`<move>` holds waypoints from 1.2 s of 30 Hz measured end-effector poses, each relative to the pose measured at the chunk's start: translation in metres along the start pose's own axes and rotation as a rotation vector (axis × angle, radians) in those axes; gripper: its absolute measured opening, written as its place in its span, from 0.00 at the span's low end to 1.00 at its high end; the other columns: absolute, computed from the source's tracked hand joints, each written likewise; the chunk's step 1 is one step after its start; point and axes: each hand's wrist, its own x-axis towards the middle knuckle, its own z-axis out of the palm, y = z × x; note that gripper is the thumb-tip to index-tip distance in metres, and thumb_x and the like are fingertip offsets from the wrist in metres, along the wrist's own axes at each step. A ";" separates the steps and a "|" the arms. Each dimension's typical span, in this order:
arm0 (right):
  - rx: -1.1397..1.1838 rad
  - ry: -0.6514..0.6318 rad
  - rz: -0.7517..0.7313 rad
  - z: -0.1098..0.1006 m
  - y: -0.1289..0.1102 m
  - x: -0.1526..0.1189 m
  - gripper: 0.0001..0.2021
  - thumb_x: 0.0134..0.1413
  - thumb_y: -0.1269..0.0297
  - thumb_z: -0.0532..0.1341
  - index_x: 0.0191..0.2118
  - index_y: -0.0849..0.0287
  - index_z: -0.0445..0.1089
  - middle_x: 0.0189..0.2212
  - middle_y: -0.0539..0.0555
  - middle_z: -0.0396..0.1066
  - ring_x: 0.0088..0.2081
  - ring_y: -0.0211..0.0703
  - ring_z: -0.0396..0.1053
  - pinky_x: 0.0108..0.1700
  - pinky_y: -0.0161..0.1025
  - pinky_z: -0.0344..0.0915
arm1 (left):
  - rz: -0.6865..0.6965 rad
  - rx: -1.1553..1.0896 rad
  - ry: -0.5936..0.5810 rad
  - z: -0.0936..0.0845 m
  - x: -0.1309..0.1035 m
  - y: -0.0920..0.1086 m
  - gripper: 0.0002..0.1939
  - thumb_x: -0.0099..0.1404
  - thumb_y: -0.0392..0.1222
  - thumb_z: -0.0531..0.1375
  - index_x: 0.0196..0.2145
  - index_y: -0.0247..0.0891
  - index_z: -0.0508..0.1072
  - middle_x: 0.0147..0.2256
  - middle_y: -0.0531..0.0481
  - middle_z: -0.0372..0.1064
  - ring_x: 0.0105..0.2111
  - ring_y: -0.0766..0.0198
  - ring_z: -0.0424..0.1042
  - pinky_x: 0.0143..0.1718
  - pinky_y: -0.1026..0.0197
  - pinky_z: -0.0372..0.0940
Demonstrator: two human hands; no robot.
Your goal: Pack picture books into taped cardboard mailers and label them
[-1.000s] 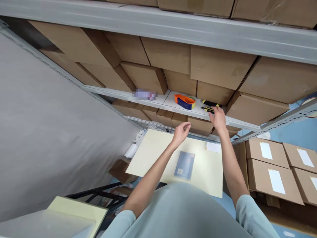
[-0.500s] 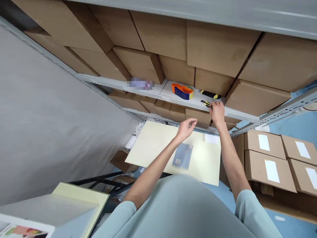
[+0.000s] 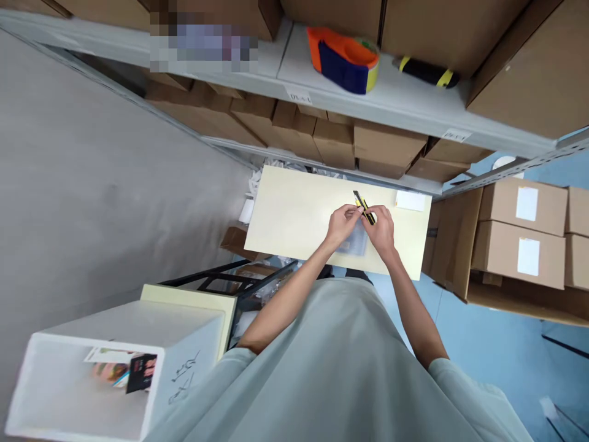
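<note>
A small yellow and black box cutter (image 3: pixel 369 215) is held over the pale yellow tabletop (image 3: pixel 294 209), slanting with its tip away from me to the left. My right hand (image 3: pixel 383 231) is closed on its near end. The fingers of my left hand (image 3: pixel 341 223) pinch its side near the middle. Beneath my hands lies a flat blue packet (image 3: pixel 354 242), partly covered by them. A white slip or thin box (image 3: pixel 410 201) rests at the table's far right.
Above the table's far edge, a shelf (image 3: pixel 414 116) carries an orange and blue tape dispenser (image 3: pixel 343 61), a second box cutter (image 3: pixel 427 72) and cartons. A white bin (image 3: pixel 184 344) stands lower left, with labelled cartons (image 3: pixel 519 239) at right.
My right hand has brought the small box cutter from the shelf down over the table. My left hand has met it there. The view has tilted downward.
</note>
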 end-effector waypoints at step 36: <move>-0.177 0.142 0.470 0.201 0.000 -0.046 0.25 0.63 0.66 0.63 0.64 0.52 0.62 0.54 0.58 0.68 0.51 0.51 0.74 0.49 0.49 0.78 | -0.256 0.701 -0.537 -0.098 0.005 -0.166 0.14 0.76 0.44 0.60 0.35 0.42 0.83 0.36 0.47 0.84 0.43 0.51 0.83 0.44 0.58 0.69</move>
